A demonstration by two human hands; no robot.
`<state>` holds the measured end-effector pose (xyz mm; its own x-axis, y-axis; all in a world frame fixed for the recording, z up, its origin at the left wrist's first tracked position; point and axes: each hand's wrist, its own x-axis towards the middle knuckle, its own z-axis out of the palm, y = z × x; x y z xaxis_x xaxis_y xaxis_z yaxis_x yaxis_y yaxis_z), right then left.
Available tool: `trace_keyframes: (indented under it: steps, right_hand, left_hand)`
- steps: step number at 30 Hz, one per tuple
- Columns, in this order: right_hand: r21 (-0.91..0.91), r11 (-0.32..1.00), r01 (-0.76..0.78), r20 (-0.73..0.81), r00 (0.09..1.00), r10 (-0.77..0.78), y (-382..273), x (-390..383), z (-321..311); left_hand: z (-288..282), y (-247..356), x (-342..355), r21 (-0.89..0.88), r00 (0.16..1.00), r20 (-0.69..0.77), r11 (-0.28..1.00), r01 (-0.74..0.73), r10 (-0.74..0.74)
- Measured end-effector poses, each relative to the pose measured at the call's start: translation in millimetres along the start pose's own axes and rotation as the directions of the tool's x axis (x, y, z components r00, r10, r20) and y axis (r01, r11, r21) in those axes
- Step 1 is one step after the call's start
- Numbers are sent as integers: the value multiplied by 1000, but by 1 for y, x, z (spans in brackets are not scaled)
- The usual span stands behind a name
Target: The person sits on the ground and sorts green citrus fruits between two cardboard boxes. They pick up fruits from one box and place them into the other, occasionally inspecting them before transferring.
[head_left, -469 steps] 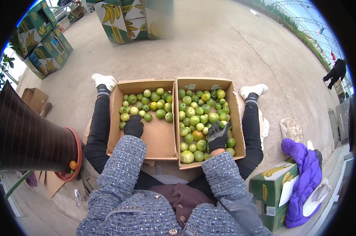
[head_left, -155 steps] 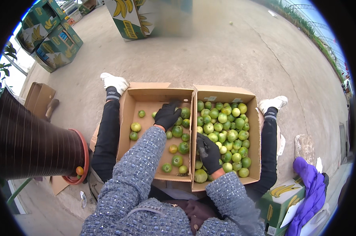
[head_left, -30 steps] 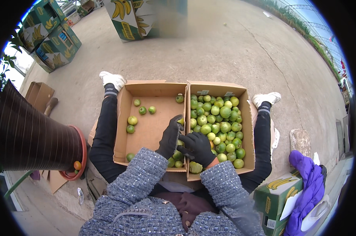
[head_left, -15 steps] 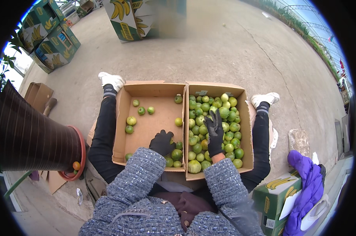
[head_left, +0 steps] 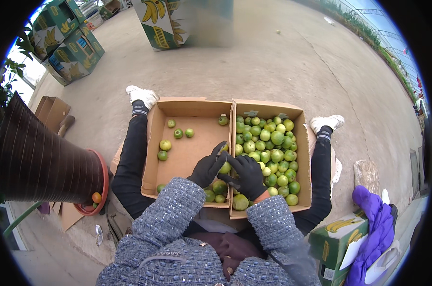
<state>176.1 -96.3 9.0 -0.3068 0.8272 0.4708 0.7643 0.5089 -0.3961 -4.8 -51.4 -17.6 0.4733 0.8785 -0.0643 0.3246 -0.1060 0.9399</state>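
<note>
Two open cardboard boxes stand side by side between my legs. The left box (head_left: 192, 148) has a few green tomatoes (head_left: 165, 145) scattered over its bottom, with more near its front right corner. The right box (head_left: 302, 157) is heaped with green tomatoes (head_left: 277, 138). My left hand (head_left: 207, 167) and my right hand (head_left: 248, 177), both in black gloves, meet above the wall between the boxes. Their fingers close round a green tomato (head_left: 225, 168) from either side, covering part of it.
To my left a large dark ribbed pot (head_left: 49, 152) lies tipped, with an orange tomato (head_left: 97, 197) at its red rim. Printed fruit cartons (head_left: 75, 57) are stacked far left; another carton (head_left: 163, 26) stands ahead. A purple jacket (head_left: 373, 224) drapes over a green carton (head_left: 337, 238) at right.
My right hand has moved left from the heap to the dividing wall. My left hand has lifted and moved right to meet it, and a tomato now sits between them.
</note>
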Motion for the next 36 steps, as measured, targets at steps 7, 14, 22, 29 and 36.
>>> trace_keyframes:
  steps: [7, 14, 22, 29, 36]
  right_hand:
    - [321, 942, -94, -69, 990, 122, 0, -2, 12]
    - [963, 149, -223, 2, 562, 827, 32, -11, 29]
    - [912, 251, -326, 14, 633, 774, 33, -21, 36]
    - [752, 564, -342, -101, 785, 611, 17, -13, 29]
    - [742, 548, -386, -49, 784, 619, 20, -15, 33]
  left_hand:
    - [2, -14, 1, -53, 988, -37, 987, -150, 148]
    - [7, 4, 11, 31, 979, -199, 998, 45, -38]
    - [-10, -33, 94, 575, 977, -206, 815, 72, 59]
    - [-16, -52, 148, 792, 994, -64, 611, -6, 93]
    - [-16, -64, 130, 788, 976, -214, 596, 156, 27]
